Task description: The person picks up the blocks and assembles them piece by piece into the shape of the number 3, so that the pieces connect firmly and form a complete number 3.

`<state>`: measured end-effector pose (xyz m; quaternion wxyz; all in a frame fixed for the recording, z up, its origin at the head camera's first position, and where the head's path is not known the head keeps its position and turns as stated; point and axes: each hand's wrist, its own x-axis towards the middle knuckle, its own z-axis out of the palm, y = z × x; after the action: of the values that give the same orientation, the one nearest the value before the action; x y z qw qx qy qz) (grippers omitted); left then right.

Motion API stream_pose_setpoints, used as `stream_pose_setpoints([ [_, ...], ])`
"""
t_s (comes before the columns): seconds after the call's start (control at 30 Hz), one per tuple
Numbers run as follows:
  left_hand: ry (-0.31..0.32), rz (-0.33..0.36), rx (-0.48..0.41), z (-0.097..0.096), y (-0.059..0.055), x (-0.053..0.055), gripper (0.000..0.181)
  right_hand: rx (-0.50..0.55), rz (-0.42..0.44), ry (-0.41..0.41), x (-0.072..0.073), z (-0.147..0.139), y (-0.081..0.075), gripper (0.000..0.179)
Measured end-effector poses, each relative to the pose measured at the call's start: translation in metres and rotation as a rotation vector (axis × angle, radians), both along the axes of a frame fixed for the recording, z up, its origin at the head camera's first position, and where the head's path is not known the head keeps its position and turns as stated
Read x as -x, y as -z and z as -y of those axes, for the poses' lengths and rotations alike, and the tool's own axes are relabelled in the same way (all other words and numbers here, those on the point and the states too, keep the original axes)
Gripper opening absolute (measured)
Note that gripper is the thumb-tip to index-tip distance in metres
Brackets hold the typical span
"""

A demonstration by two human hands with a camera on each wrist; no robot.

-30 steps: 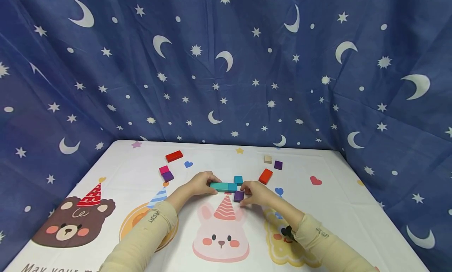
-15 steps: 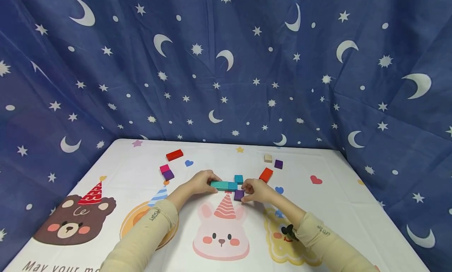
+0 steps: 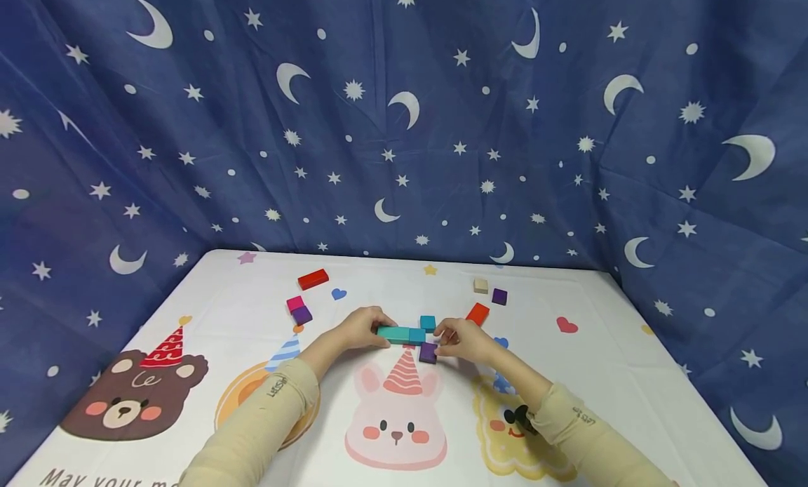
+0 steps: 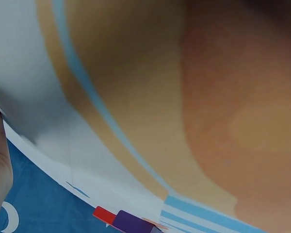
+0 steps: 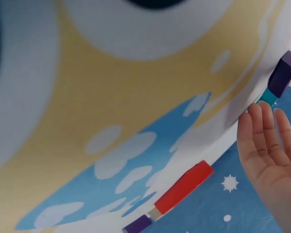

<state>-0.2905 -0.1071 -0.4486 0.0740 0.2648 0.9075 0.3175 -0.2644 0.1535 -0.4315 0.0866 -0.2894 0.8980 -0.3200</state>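
My left hand point(image 3: 361, 329) pinches the left end of a long teal block point(image 3: 394, 335), thumb on the near side and fingers on the far side. A blue cube point(image 3: 416, 336) sits flush against that block's right end. Just behind is another blue cube point(image 3: 428, 323), and a purple block point(image 3: 427, 353) lies at the near right corner. My right hand point(image 3: 466, 341) hovers beside these blocks, its thumb close to the purple block. In the right wrist view, the right hand's fingers point(image 5: 269, 128) are extended, with the purple block point(image 5: 283, 73) beyond them.
A red block point(image 3: 477, 314) lies behind my right hand; a wooden cube point(image 3: 481, 285) and purple cube point(image 3: 499, 296) are farther back. At the left are a red block point(image 3: 313, 279), a pink cube point(image 3: 294, 303) and a purple cube point(image 3: 301, 314). A starry curtain point(image 3: 404, 122) hangs behind the table.
My right hand has shifted slightly, its thumb moving up from the purple block's near right corner to its right side. The left hand and the blocks stay in place.
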Motion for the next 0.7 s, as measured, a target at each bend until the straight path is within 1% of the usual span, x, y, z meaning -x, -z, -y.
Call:
stream_pose_setpoints([
  [0.2,0.007,-0.014,0.002,0.001,-0.001,0.0,0.033,-0.008,-0.039,0.014,0.0,0.002,-0.003,0.024],
  [0.33,0.031,-0.013,-0.039,0.003,0.003,0.001,0.032,0.004,-0.056,0.032,0.001,0.001,-0.002,0.021],
  [0.37,0.059,-0.041,-0.058,0.005,0.012,0.007,0.032,0.007,-0.059,0.038,0.002,0.0,-0.002,0.021],
  [0.47,0.064,-0.052,-0.068,0.006,0.014,0.007,0.032,0.013,-0.076,0.053,0.003,-0.002,-0.002,0.02],
  [0.57,0.052,-0.056,-0.049,0.005,0.013,0.006,0.032,0.009,-0.085,0.075,0.004,-0.003,-0.004,0.02],
  [0.6,0.029,-0.034,-0.028,0.003,0.004,0.001,0.032,0.009,-0.083,0.086,0.004,-0.004,-0.005,0.02],
  [0.7,0.033,-0.051,0.009,0.001,0.0,-0.001,0.032,0.0,-0.075,0.116,0.005,-0.005,-0.006,0.02],
])
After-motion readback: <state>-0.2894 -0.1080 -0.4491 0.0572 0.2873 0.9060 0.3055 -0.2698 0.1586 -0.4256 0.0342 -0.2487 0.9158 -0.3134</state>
